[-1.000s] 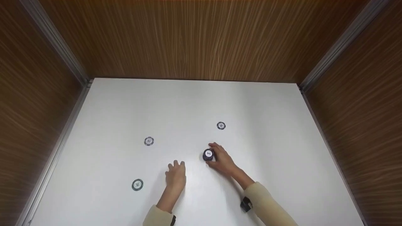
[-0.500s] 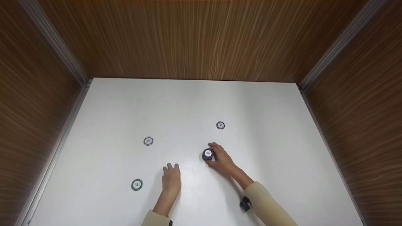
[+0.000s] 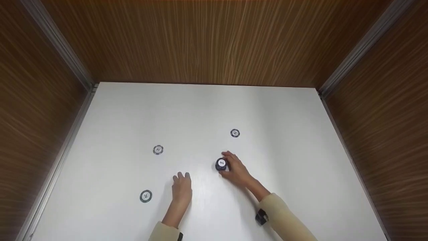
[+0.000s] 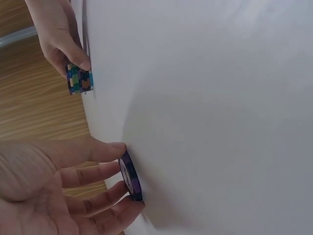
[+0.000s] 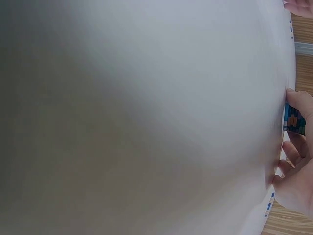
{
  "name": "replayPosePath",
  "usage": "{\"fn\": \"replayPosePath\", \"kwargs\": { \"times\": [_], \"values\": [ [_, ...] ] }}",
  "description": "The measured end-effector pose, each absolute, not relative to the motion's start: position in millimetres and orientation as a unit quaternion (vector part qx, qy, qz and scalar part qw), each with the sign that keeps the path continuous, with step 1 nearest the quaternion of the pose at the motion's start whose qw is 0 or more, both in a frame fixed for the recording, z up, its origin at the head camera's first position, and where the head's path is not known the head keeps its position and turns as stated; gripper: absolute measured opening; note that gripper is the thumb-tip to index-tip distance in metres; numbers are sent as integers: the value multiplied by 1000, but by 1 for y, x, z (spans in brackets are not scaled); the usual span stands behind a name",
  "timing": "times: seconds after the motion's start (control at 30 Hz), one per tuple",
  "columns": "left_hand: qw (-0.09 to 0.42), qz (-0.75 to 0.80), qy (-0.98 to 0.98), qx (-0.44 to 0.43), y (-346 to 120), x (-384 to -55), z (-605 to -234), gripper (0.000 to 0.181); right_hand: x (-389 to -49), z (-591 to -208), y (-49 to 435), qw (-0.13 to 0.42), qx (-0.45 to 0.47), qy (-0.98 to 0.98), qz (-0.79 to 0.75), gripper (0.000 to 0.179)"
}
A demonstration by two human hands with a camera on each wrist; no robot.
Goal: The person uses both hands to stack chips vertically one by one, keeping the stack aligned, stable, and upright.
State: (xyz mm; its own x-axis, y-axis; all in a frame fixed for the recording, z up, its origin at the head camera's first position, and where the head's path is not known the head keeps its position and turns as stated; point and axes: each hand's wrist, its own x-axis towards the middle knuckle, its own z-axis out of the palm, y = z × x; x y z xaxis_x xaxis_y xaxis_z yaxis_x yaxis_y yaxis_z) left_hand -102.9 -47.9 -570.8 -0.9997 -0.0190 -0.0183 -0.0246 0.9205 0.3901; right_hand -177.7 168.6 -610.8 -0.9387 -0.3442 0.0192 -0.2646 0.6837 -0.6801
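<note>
My right hand holds a short stack of poker chips from its right side, thumb at the front and fingers behind. Its edges show mixed colours in the left wrist view, and a white centre is on top. To the left, my left hand is low over the table. In the left wrist view, its thumb and fingertips pinch a single purple poker chip tilted on edge near the white surface; the hand hides this chip from the head view.
On the white table lie three single chips: a green-rimmed one at left, a purplish-grey one farther back, and a dark one beyond the stack. Wood-grain panels enclose the table's back and sides.
My left hand has shifted slightly left and its fingers have drawn closer together. The right hand and the stack have stayed in place.
</note>
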Motion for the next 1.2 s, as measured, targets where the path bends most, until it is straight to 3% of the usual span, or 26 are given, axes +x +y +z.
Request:
{"fn": "replayPosePath", "kwargs": {
  "times": [0.17, 0.5, 0.7, 0.93, 1.2],
  "values": [
    [4, 208, 978, -17, -49, -110, -571, 39, -178, -610, 168, 51, -170, 915, -362, 50],
    [2, 235, 972, 1, -49, -120, -569, 20, -178, -611, 168, 52, -173, 913, -365, 50],
    [27, 235, 972, 1, -50, -127, -567, 13, -177, -610, 167, 71, -155, 918, -357, 49],
    [74, 252, 965, -5, -52, -136, -563, 16, -177, -609, 166, 71, -158, 915, -365, 50],
    [58, 260, 964, 11, -50, -149, -554, 14, -178, -611, 168, 52, -176, 911, -368, 53]
  ]
}}
